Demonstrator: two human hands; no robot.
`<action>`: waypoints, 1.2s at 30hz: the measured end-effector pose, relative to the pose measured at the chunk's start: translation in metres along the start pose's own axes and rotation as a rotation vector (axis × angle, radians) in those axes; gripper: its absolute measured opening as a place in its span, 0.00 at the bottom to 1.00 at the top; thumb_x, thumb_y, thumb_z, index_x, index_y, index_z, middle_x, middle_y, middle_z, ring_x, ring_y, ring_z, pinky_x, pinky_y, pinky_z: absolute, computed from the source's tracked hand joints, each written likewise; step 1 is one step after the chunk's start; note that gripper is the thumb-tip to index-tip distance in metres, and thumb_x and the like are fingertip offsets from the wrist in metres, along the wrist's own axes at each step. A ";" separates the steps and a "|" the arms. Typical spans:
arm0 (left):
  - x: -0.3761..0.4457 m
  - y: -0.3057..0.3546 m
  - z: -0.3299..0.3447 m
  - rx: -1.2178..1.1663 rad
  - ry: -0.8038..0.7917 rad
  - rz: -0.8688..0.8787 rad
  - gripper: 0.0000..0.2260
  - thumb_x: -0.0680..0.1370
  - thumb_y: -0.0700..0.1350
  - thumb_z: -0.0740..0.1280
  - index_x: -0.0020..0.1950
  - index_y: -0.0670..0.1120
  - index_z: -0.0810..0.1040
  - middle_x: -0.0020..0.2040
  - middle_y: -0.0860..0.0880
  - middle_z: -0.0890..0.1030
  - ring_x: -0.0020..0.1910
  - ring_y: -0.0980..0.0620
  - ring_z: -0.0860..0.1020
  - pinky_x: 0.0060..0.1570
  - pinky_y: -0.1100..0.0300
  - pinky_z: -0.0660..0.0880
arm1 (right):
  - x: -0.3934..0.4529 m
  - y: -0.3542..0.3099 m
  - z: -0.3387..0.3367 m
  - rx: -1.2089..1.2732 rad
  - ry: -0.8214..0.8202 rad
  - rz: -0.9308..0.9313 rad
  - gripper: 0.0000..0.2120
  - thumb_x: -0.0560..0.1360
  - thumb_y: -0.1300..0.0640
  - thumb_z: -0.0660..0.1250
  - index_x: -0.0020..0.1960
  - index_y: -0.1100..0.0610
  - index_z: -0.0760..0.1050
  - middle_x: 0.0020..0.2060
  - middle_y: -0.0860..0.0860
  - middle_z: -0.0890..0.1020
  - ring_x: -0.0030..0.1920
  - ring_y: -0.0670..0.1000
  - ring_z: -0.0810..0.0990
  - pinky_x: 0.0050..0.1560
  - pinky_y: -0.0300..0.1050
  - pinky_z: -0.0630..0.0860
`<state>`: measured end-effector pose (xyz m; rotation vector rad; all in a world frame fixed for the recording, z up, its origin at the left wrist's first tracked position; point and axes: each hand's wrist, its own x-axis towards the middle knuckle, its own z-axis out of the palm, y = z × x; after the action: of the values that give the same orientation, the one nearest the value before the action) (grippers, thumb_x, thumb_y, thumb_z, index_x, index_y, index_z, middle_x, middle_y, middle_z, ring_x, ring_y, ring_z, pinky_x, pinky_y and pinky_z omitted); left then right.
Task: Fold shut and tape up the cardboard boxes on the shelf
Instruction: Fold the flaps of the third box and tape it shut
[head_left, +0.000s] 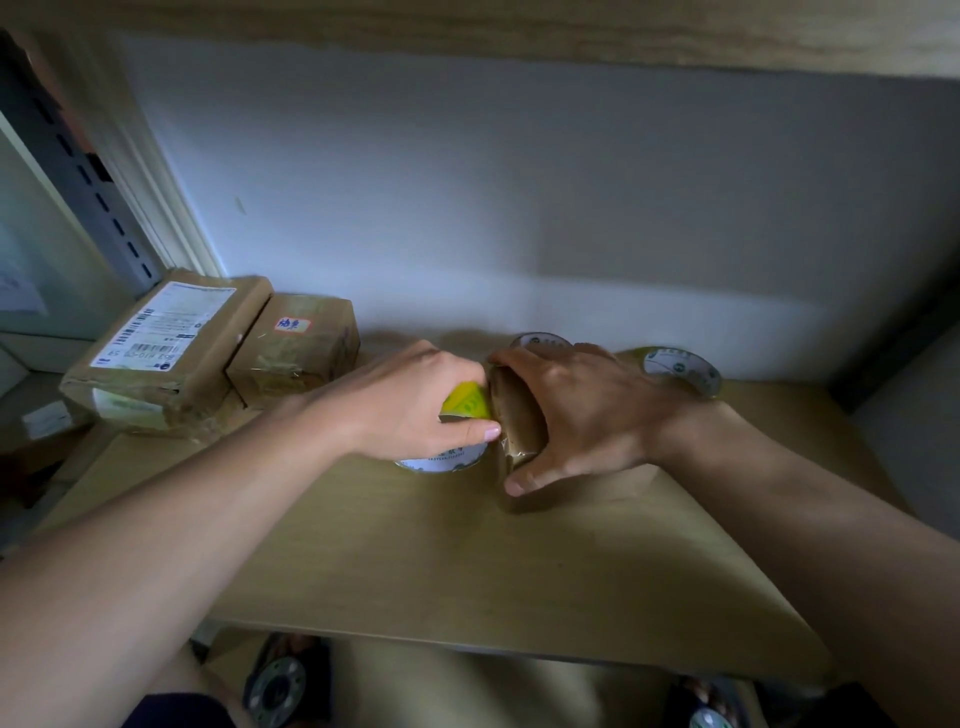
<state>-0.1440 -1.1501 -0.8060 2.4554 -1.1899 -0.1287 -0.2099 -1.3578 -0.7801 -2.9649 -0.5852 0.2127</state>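
Note:
A small brown cardboard box (514, 415) stands on end in the middle of the wooden shelf (467, 561). My right hand (582, 410) is clamped over it from the right, thumb low at its front. My left hand (415, 400) grips a tape roll (447, 460) with a yellow-green cutter (467, 400) and presses it against the box's left face. The hands hide most of the box.
Two taped brown parcels sit at the back left: a large labelled one (166, 348) and a smaller one (296, 338) with a red sticker. Two more tape rolls (540, 343) (680, 369) lie behind my right hand. The white wall is close behind.

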 end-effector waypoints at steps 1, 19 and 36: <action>0.000 0.000 0.000 0.001 0.002 0.000 0.10 0.76 0.60 0.71 0.40 0.58 0.74 0.31 0.56 0.78 0.33 0.56 0.76 0.32 0.57 0.71 | 0.002 -0.001 0.001 -0.011 0.003 -0.004 0.49 0.62 0.28 0.76 0.74 0.46 0.62 0.66 0.45 0.74 0.65 0.51 0.73 0.64 0.48 0.65; -0.012 -0.010 -0.006 -0.586 0.324 0.041 0.14 0.77 0.48 0.73 0.57 0.40 0.81 0.36 0.61 0.79 0.35 0.64 0.75 0.37 0.69 0.71 | -0.003 0.023 0.005 0.421 0.196 0.105 0.52 0.56 0.31 0.79 0.74 0.46 0.66 0.63 0.39 0.75 0.63 0.46 0.75 0.68 0.55 0.71; -0.024 -0.013 -0.029 -0.173 0.234 -0.052 0.20 0.68 0.66 0.74 0.53 0.55 0.85 0.46 0.61 0.86 0.47 0.60 0.84 0.51 0.55 0.80 | -0.019 0.036 0.012 0.772 0.320 -0.001 0.49 0.58 0.38 0.83 0.73 0.48 0.67 0.61 0.41 0.80 0.63 0.43 0.79 0.68 0.48 0.75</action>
<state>-0.1426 -1.1153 -0.7868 2.2789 -0.9732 0.0386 -0.2155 -1.3971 -0.7943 -2.1857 -0.3514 -0.0384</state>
